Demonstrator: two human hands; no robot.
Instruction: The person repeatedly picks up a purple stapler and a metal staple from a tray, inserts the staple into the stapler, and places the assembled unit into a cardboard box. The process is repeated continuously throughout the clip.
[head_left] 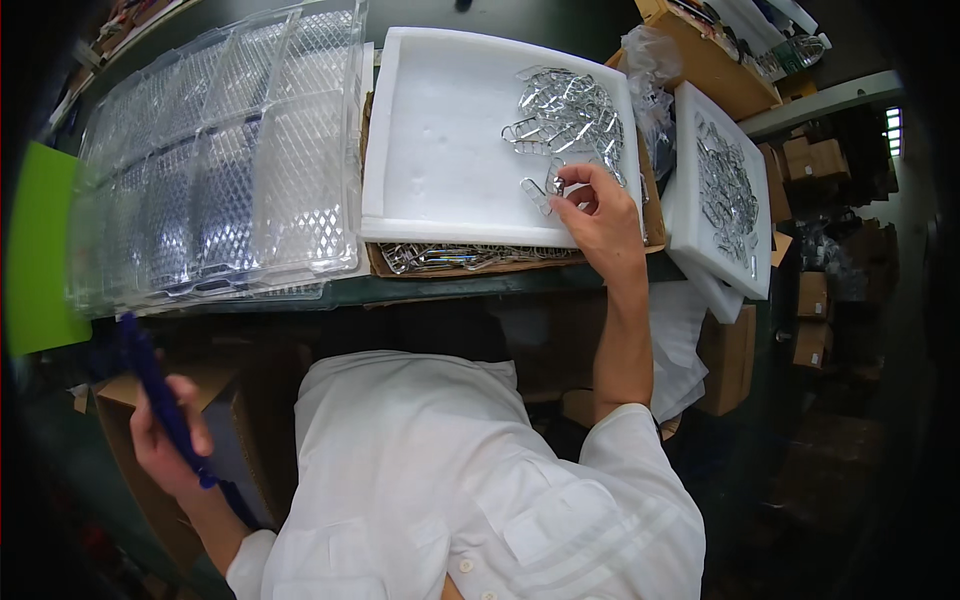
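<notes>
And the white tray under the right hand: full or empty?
The tray is partly full: metal clips lie across its right side, not its left.

Bright, glossy metal gleaming on the clips (570,112), over a matt, smooth white tray (440,130) (foam, by its look). Clear, shiny plastic on the case (300,145), crinkled film on the bag (648,62), dull cardboard on the box (730,362), soft creased cloth on the shirt (400,430).
</notes>
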